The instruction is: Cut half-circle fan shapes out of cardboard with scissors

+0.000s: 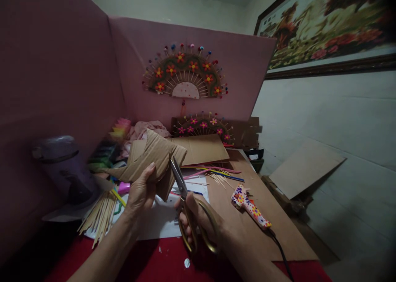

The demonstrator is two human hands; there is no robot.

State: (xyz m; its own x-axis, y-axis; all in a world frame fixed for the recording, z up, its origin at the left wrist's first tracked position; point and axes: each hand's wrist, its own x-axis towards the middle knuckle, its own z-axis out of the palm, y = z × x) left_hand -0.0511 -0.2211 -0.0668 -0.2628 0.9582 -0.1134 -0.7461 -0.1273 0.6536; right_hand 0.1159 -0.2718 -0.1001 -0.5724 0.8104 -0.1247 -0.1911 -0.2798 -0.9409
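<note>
Cardboard (151, 160) gripped in L hand (142, 189), 1 pr scissors (180, 179) held in R hand (197, 212), 2 fans (185, 90) behind

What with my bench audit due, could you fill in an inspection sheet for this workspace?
Surface: red cover, with white paper and a flat brown board on it.
Job's things: cardboard piece; scissors with brass-coloured handles, blades beside the cardboard, contact unclear.
Clutter: loose wooden sticks at left, more at centre; floral-patterned glue gun on the board.
Hands: left hand grips the cardboard piece; right hand holds the scissors by the handles.
Cables: black cord from the glue gun leaves the picture's bottom edge; plug not visible.
Surroundings: pink panel behind, bearing a flower-decorated fan; framed picture at right.
</note>
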